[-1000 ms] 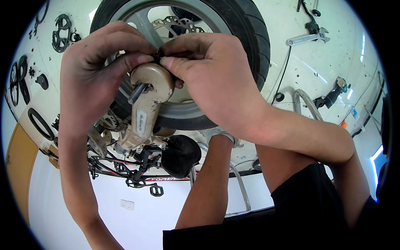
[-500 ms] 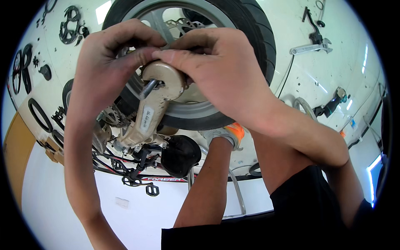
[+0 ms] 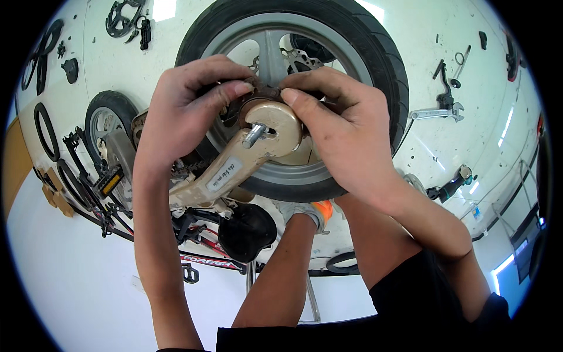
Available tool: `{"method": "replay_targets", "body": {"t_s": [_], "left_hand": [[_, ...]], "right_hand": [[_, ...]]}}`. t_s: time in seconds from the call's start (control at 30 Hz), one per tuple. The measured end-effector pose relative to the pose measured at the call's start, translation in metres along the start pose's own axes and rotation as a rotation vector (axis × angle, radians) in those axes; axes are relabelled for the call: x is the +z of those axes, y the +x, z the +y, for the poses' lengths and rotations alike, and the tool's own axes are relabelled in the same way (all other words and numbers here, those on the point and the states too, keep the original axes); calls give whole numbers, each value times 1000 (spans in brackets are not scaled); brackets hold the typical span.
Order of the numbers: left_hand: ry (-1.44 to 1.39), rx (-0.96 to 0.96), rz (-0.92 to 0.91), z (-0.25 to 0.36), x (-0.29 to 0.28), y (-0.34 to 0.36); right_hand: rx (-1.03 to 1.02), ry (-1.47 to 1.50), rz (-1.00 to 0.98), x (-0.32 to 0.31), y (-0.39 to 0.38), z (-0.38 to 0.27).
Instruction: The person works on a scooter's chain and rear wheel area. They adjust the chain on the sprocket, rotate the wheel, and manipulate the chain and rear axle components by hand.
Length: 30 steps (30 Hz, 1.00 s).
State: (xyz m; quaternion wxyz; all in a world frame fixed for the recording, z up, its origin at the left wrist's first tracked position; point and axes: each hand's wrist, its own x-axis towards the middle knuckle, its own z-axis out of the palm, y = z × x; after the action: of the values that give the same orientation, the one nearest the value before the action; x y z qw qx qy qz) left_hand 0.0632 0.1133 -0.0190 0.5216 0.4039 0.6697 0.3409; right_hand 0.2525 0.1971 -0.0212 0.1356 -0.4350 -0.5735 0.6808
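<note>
A tyred wheel (image 3: 375,64) with grey spokes lies beneath my hands. Over its hub reaches a beige metal arm (image 3: 243,161) with a rounded, slotted end, and a silver axle (image 3: 254,136) sticks out of the slot. Just beyond that rounded end is a rusty brown part (image 3: 268,92) at the hub; its full shape is covered by fingers. My left hand (image 3: 190,111) pinches its left side between thumb and bent fingers. From the other side, my right hand (image 3: 349,120) grips its right end, thumb on top. Behind the spokes a brake disc (image 3: 302,61) partly shows.
An adjustable wrench (image 3: 437,114) lies on the pale floor at right, near a black lever (image 3: 446,88). A black saddle (image 3: 249,232) sits below the wheel, close to my legs. Farther left are a smaller wheel (image 3: 111,117), loose black rings (image 3: 46,132) and a chainring (image 3: 120,20).
My thumbs, which met over the hub, have moved apart, so the rusty part shows between them. The whole view has shifted, with wheel and beige arm now lower and farther right.
</note>
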Motion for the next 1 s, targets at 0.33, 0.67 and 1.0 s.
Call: {"method": "replay_targets", "body": {"t_s": [0.33, 0.67, 1.0], "left_hand": [[54, 136, 93, 0, 11, 2], [-120, 24, -25, 6, 11, 4], [85, 25, -320, 39, 1, 34]], "right_hand": [[0, -10, 136, 7, -7, -1], [69, 61, -96, -14, -4, -6], [280, 264, -137, -15, -15, -6]]}}
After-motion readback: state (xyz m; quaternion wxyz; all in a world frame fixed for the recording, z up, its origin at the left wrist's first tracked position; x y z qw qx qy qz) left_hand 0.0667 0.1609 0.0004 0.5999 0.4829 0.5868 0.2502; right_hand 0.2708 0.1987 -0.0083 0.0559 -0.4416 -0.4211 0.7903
